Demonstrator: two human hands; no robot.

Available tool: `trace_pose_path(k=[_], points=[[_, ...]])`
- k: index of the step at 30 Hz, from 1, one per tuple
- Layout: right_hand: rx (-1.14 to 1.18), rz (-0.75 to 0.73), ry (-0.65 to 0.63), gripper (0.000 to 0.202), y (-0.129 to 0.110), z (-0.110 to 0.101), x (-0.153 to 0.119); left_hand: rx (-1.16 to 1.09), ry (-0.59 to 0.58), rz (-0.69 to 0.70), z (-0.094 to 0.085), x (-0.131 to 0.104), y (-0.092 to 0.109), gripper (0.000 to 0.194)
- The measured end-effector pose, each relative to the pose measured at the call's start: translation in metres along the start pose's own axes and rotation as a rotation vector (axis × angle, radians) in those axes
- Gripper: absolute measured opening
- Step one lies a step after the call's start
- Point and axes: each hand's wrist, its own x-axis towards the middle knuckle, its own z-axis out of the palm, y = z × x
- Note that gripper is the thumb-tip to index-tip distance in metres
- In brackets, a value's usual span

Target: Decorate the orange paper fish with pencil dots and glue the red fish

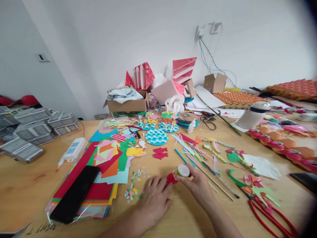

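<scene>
At the near middle of the table, my right hand (198, 185) grips a small round tub with a white top (183, 170). It is tilted over a small red paper cut-out (171, 178), partly hidden by the tub and my fingers. My left hand (156, 197) lies palm down with its fingers stretched out, the fingertips at the left side of the red piece. Two red paper fish (160, 153) lie farther back. Left of my left hand are scattered small coloured paper dots (131, 191). Behind the fish is a blue wavy disc (156, 137).
Coloured paper sheets (104, 191) lie at left with a black phone (74, 195) on top, near a white glue gun (73, 150). Red-handled scissors (267, 218), paper strips (198, 152) and a white-lidded cup (254, 115) are at right. A white glue bottle (191, 126) stands behind.
</scene>
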Motion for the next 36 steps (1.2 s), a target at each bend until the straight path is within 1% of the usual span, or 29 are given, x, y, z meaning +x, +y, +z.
trace_pose_path(k=[5,9,13,20,25,29,36], points=[[0.023,0.02,0.043,0.024,-0.001,0.0,0.003,-0.012,0.005,0.013,0.002,-0.001,0.0,0.044],[0.045,0.013,0.003,0.025,-0.002,0.001,0.001,-0.005,0.011,0.007,0.003,0.0,-0.001,0.045],[0.063,0.045,0.021,0.024,-0.002,-0.001,0.0,-0.001,-0.009,0.011,0.0,0.003,0.001,0.043],[0.228,0.073,0.039,0.026,0.016,-0.006,0.005,0.018,-0.042,-0.015,-0.006,0.009,0.007,0.044],[0.309,0.088,0.036,0.026,0.021,-0.001,0.001,0.017,-0.036,-0.017,-0.005,0.009,0.008,0.046],[0.259,0.064,0.053,0.025,0.016,0.004,-0.005,0.037,-0.032,-0.02,-0.003,0.009,0.008,0.045],[0.167,0.033,0.033,0.023,0.009,0.0,-0.001,0.035,-0.036,-0.026,-0.002,0.009,0.008,0.044]])
